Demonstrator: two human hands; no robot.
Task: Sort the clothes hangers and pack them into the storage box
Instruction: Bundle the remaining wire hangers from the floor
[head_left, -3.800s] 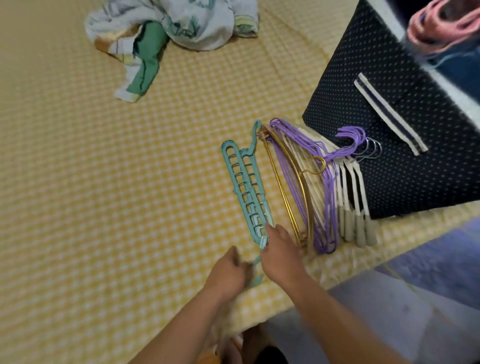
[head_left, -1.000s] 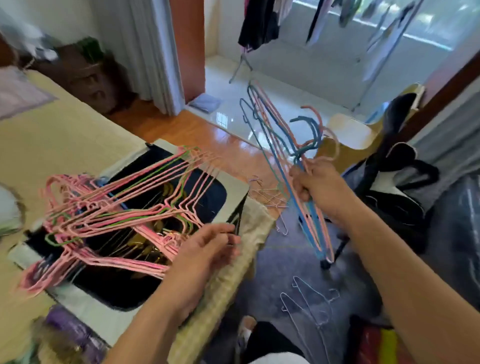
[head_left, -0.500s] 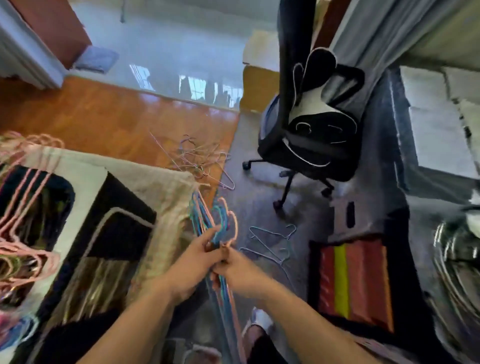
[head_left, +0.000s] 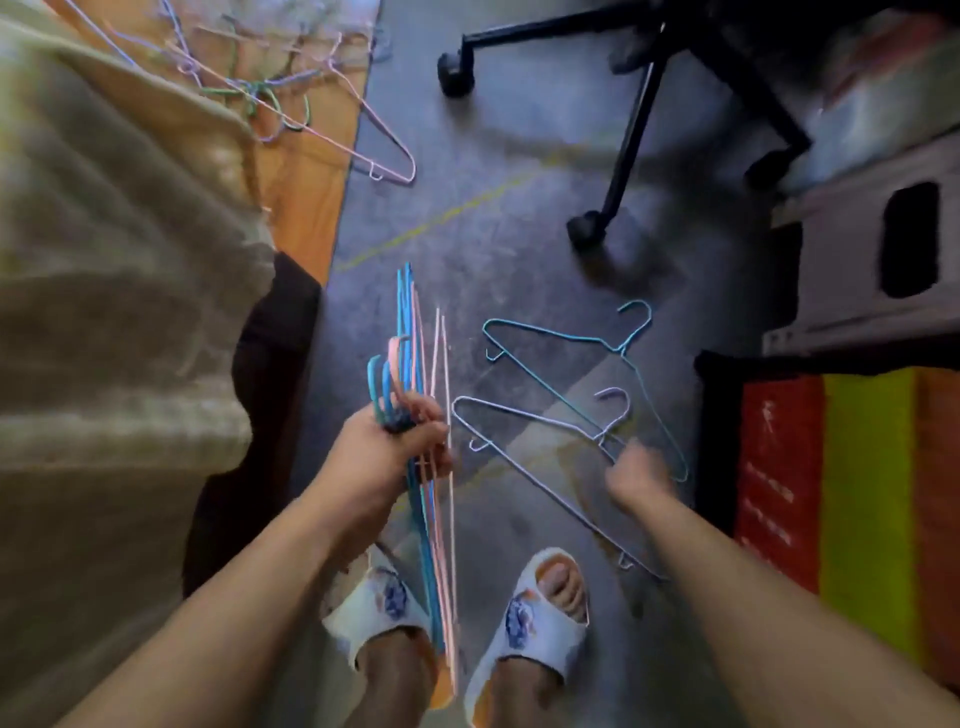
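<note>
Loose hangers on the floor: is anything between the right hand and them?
Nothing visible. The right hand is already at the grey hanger, with the teal hanger lying just beyond it on bare floor. Blur hides whether it has gripped. The left hand holds a bundle of hangers.

No legible txt; faint marks on red panel (head_left: 777, 467) too blurred to read.

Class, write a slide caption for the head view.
Left hand grips bundled wire hangers; right hand reaches floor hangers.
</note>
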